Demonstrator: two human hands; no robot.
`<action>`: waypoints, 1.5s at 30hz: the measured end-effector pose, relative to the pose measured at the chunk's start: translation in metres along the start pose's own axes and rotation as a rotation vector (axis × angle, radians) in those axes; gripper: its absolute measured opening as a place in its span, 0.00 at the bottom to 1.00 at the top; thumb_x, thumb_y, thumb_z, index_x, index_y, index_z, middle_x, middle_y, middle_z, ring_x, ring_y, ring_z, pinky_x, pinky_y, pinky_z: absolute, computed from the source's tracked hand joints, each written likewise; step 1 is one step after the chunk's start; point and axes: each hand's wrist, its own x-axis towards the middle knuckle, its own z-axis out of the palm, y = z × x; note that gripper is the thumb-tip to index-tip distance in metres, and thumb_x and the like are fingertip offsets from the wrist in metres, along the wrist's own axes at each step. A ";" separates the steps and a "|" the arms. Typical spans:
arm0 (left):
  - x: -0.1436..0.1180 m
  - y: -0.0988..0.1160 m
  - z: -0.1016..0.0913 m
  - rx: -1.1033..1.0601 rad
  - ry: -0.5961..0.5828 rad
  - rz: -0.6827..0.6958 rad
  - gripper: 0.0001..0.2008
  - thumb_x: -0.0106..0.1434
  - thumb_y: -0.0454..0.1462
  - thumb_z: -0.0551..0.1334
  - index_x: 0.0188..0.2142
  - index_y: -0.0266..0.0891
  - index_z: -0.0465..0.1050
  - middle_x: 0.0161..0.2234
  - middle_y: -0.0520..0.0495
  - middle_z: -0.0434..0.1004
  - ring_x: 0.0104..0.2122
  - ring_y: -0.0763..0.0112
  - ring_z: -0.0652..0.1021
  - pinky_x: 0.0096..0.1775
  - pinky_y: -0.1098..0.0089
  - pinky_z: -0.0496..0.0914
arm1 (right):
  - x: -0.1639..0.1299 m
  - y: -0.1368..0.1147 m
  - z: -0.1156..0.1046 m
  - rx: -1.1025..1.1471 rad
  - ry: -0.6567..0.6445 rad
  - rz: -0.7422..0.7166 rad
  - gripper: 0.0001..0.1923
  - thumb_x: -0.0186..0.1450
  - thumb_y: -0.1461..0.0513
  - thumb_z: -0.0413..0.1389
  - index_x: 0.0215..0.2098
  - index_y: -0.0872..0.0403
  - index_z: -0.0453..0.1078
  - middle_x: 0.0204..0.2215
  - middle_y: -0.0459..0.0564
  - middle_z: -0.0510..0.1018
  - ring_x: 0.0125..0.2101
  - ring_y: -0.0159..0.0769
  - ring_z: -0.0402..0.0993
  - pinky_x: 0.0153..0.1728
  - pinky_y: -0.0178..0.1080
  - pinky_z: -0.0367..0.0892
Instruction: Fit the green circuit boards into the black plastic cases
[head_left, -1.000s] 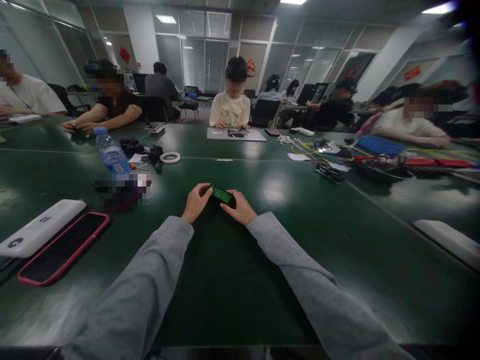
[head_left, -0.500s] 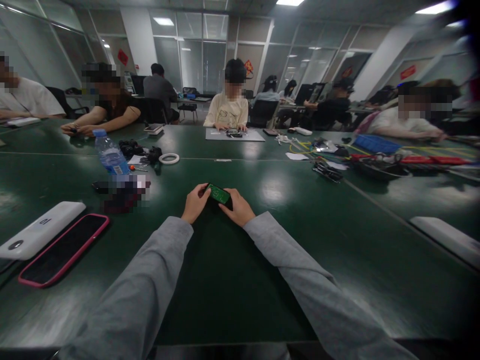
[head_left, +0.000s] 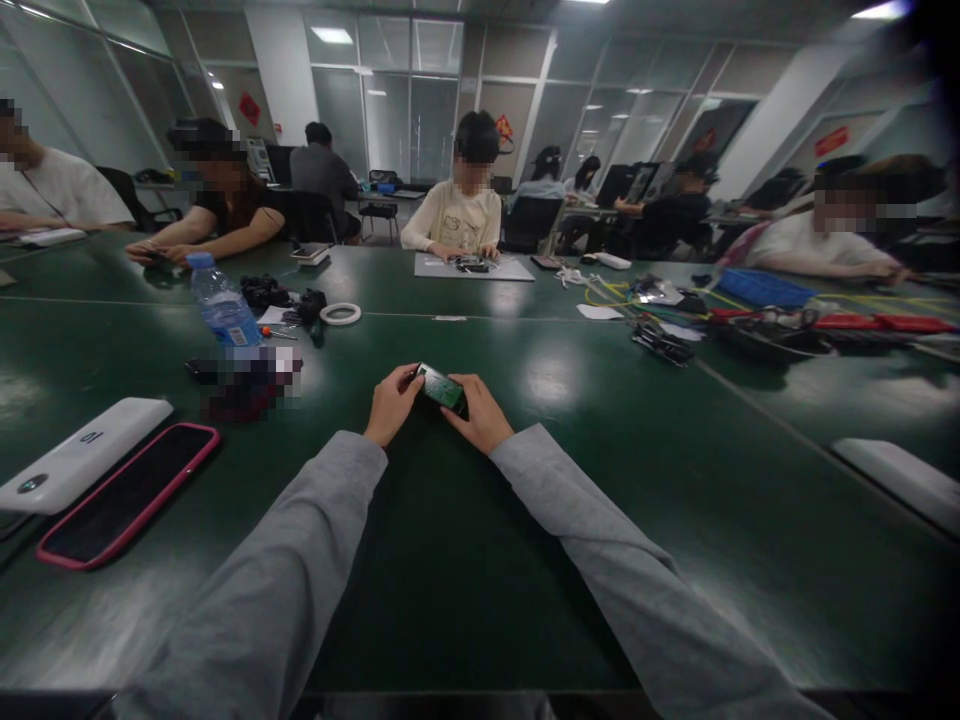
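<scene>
Both hands hold one small black-edged rectangular device (head_left: 442, 387) over the table, tilted down to the right. Its face is green with small light marks and a pale patch at the upper left; whether this is a lit screen or a circuit board I cannot tell. My left hand (head_left: 391, 405) grips the left end, thumb on the near edge. My right hand (head_left: 482, 415) is closed round the right end, with its thumb along the near side. The fingers behind the device are partly hidden.
A pink-cased phone (head_left: 131, 495) and a white power bank (head_left: 86, 455) lie at left, near a water bottle (head_left: 225, 305) and tape roll (head_left: 340, 314). Cables and a blue basket (head_left: 769, 287) are at far right. Across the table (head_left: 525, 590), a person (head_left: 454, 215) works on a board.
The device's face has turned from mostly green to partly pale at its upper left. My hands keep their grip in nearly the same place. The view has shifted slightly.
</scene>
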 end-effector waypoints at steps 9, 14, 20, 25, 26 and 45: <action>0.000 0.003 -0.002 -0.069 0.062 0.046 0.18 0.60 0.41 0.59 0.48 0.38 0.71 0.47 0.43 0.74 0.46 0.66 0.75 0.50 0.64 0.68 | 0.001 0.002 0.003 0.258 -0.029 0.165 0.33 0.58 0.49 0.57 0.56 0.53 0.55 0.48 0.56 0.67 0.50 0.43 0.66 0.51 0.48 0.63; 0.000 0.003 -0.002 -0.067 0.056 0.045 0.18 0.60 0.42 0.59 0.49 0.38 0.70 0.48 0.43 0.74 0.47 0.66 0.75 0.50 0.64 0.68 | 0.002 0.009 0.006 0.378 -0.016 0.294 0.24 0.63 0.51 0.52 0.53 0.53 0.58 0.44 0.54 0.71 0.47 0.40 0.69 0.50 0.47 0.64; 0.001 0.002 -0.001 -0.060 0.063 0.031 0.19 0.60 0.42 0.59 0.49 0.38 0.71 0.48 0.43 0.74 0.46 0.66 0.75 0.50 0.63 0.68 | 0.003 0.012 0.006 0.428 -0.010 0.271 0.20 0.62 0.53 0.53 0.50 0.52 0.62 0.46 0.52 0.71 0.49 0.38 0.68 0.51 0.45 0.63; -0.001 0.007 -0.001 -0.062 0.049 0.023 0.19 0.59 0.42 0.60 0.49 0.38 0.70 0.48 0.43 0.74 0.46 0.65 0.75 0.51 0.63 0.68 | 0.003 0.017 0.008 0.471 0.006 0.267 0.20 0.62 0.54 0.53 0.50 0.51 0.61 0.47 0.51 0.70 0.50 0.38 0.67 0.52 0.45 0.62; -0.002 0.008 -0.001 -0.064 0.047 0.026 0.19 0.59 0.42 0.60 0.49 0.39 0.70 0.48 0.43 0.74 0.46 0.65 0.75 0.50 0.63 0.68 | 0.003 0.018 0.009 0.481 0.014 0.264 0.20 0.62 0.54 0.53 0.50 0.51 0.61 0.48 0.51 0.70 0.50 0.38 0.67 0.52 0.45 0.62; -0.003 0.009 -0.001 -0.027 0.050 0.036 0.18 0.59 0.41 0.61 0.48 0.39 0.71 0.46 0.43 0.75 0.45 0.65 0.75 0.50 0.61 0.68 | 0.003 0.018 0.008 0.477 0.033 0.249 0.18 0.63 0.57 0.51 0.50 0.52 0.61 0.48 0.51 0.69 0.50 0.36 0.66 0.54 0.45 0.62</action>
